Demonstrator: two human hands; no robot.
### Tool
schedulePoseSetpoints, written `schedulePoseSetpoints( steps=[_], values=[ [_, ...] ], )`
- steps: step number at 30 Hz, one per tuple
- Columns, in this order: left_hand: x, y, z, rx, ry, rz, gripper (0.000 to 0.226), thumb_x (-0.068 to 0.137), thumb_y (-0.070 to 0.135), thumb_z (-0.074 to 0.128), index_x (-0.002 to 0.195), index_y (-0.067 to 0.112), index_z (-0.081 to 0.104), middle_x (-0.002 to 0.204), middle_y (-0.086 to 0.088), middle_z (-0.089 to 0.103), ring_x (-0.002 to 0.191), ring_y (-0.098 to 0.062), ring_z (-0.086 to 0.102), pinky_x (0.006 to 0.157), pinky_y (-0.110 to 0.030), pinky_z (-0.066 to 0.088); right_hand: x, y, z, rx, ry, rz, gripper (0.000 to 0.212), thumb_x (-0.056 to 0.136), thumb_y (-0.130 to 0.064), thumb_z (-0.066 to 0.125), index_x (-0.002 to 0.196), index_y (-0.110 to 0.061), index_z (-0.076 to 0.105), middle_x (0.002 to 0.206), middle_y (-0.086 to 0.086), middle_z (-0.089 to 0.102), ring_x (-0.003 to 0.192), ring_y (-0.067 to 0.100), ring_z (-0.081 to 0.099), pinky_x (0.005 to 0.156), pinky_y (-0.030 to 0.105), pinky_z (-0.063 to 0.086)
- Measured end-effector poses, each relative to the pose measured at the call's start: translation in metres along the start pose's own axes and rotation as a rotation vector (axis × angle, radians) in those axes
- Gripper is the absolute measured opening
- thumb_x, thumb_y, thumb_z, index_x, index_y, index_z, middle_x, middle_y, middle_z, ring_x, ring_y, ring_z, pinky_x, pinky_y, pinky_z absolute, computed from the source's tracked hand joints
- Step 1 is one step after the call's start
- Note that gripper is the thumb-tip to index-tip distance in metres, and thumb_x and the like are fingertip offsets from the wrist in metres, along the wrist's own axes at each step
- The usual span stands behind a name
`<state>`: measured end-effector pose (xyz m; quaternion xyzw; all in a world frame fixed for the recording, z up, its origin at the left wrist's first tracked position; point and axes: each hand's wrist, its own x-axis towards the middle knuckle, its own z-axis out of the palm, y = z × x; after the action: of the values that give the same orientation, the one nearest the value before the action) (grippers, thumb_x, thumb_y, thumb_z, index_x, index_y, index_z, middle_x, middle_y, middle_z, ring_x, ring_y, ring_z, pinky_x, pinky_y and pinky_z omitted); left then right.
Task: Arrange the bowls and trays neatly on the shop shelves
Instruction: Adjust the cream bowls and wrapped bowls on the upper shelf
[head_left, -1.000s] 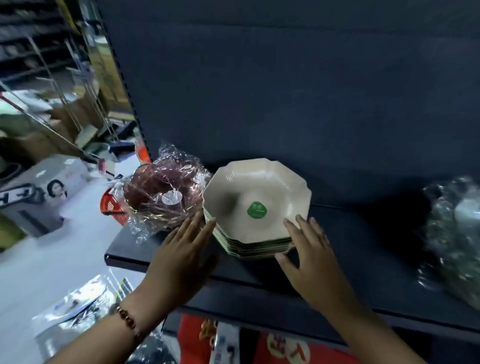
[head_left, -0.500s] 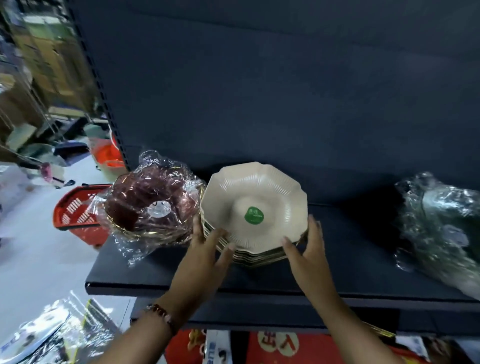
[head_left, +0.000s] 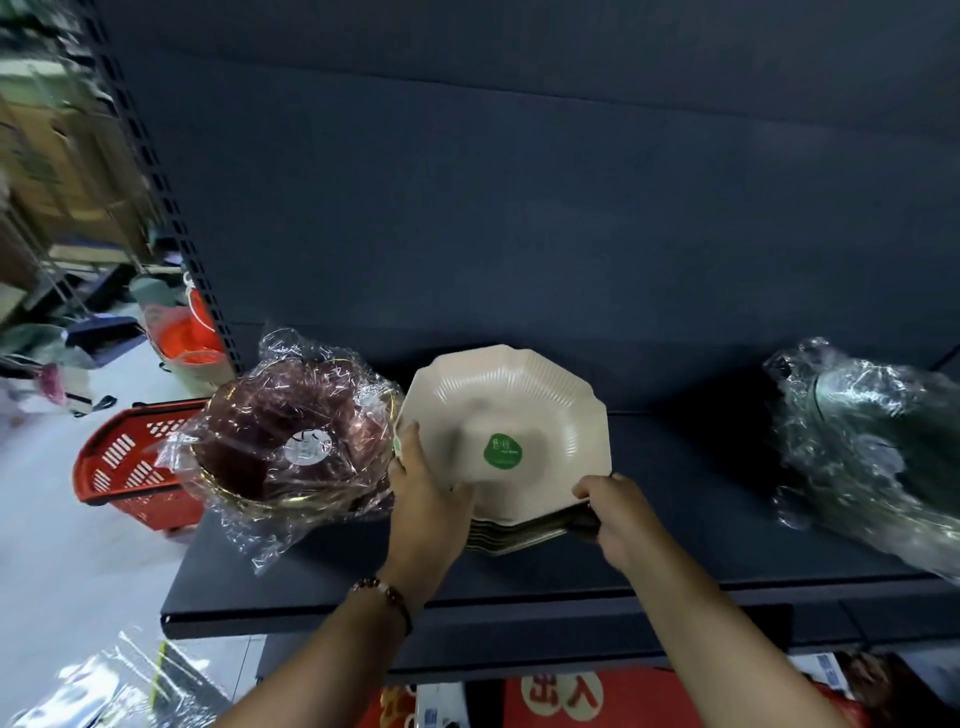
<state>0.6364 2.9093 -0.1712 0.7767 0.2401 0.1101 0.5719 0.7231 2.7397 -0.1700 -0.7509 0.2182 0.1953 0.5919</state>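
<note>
Both hands, flat before, now grip the tilted, camera-facing bowl stack.

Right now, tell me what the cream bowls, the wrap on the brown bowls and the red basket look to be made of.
Cream bowls: matte, opaque, ribbed sides, thin stacked rims; probably melamine or plastic, possibly ceramic.
Wrap on the brown bowls: clear glossy plastic film, crinkled with bright glints.
Red basket: moulded plastic, going by its uniform colour and slotted walls.
</note>
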Motion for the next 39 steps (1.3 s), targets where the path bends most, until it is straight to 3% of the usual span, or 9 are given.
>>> schedulePoseSetpoints(
  steps=[6,8,12,14,16,20,28,33,39],
  values=[
    [0.005,-0.007,-0.007,-0.092,0.023,0.107,0.091,0.078,0.012,0.064,0.148,0.042,0.014,0.142,0.004,0.039,0.116,-0.005,0.051,0.098,-0.034,0.047,0.0,-0.007,-0.013,-0.049,-0.113,0.099,0.004,0.081,-0.004,0.052,0.084,-0.006,0.05,0.076,0.011,0.046,0.063,0.026,0.048,0.061,0.034,0.042],
    [0.004,-0.009,-0.008,-0.153,0.049,0.112,0.085,0.081,0.006,0.066,0.145,0.036,0.02,0.132,0.009,0.046,0.115,-0.003,0.052,0.095,-0.026,0.046,0.002,-0.01,-0.016,-0.038,-0.151,0.111,0.007,0.079,-0.003,0.051,0.085,-0.006,0.05,0.077,0.012,0.045,0.065,0.026,0.046,0.059,0.032,0.039],
    [0.015,-0.022,-0.001,-0.416,0.088,-0.24,0.054,0.078,0.023,0.078,0.118,0.014,0.044,0.118,-0.002,0.06,0.099,-0.016,0.062,0.081,-0.029,0.05,0.007,-0.019,-0.015,0.108,-0.231,0.194,0.014,0.087,-0.019,0.06,0.087,-0.008,0.053,0.08,0.013,0.055,0.078,0.031,0.055,0.074,0.045,0.048],
    [0.017,-0.026,0.0,-0.527,-0.068,-0.469,0.063,0.071,0.047,0.076,0.119,0.01,0.056,0.113,-0.01,0.067,0.095,-0.024,0.066,0.072,-0.035,0.055,0.016,-0.02,-0.015,0.135,-0.264,0.228,0.015,0.088,-0.024,0.061,0.091,-0.01,0.056,0.087,0.014,0.06,0.088,0.034,0.06,0.084,0.053,0.049],
    [0.015,-0.024,0.0,-0.606,-0.194,-0.53,0.052,0.078,0.045,0.071,0.117,0.013,0.063,0.108,-0.015,0.07,0.096,-0.034,0.066,0.083,-0.048,0.055,0.021,-0.019,-0.014,0.114,-0.284,0.246,0.015,0.088,-0.016,0.058,0.101,-0.008,0.056,0.097,0.018,0.062,0.095,0.038,0.061,0.089,0.061,0.047],
    [0.022,-0.024,0.007,-0.656,-0.111,-0.615,0.084,0.055,0.027,0.071,0.132,0.007,0.044,0.111,-0.022,0.06,0.089,-0.042,0.065,0.068,-0.056,0.054,0.025,-0.017,-0.009,0.017,-0.291,0.215,0.016,0.088,-0.001,0.048,0.104,-0.003,0.052,0.1,0.021,0.058,0.091,0.038,0.059,0.082,0.059,0.05],
    [0.019,-0.042,0.007,-0.573,-0.142,-0.606,0.045,0.074,0.005,0.055,0.117,-0.007,0.054,0.09,-0.019,0.058,0.081,-0.038,0.063,0.073,-0.066,0.05,0.011,0.005,-0.019,0.014,-0.259,0.211,0.016,0.086,0.008,0.046,0.098,0.0,0.053,0.096,0.021,0.058,0.095,0.04,0.059,0.085,0.062,0.049],
    [-0.004,-0.046,0.008,-0.546,-0.272,-0.634,0.074,0.056,0.014,0.058,0.127,0.0,0.046,0.089,-0.02,0.057,0.072,-0.035,0.064,0.059,-0.049,0.055,-0.008,0.024,-0.04,0.063,-0.172,0.163,0.027,0.083,0.008,0.05,0.108,0.003,0.056,0.098,0.022,0.059,0.092,0.038,0.06,0.086,0.061,0.05],
    [-0.035,-0.041,0.019,-0.503,-0.345,-0.547,0.066,0.06,0.005,0.061,0.123,0.015,0.045,0.094,-0.017,0.055,0.081,-0.035,0.061,0.067,-0.054,0.057,-0.049,0.045,-0.082,0.136,-0.106,0.133,0.015,0.085,0.008,0.05,0.096,0.001,0.056,0.088,0.018,0.059,0.078,0.034,0.062,0.068,0.047,0.057]
  ],
)
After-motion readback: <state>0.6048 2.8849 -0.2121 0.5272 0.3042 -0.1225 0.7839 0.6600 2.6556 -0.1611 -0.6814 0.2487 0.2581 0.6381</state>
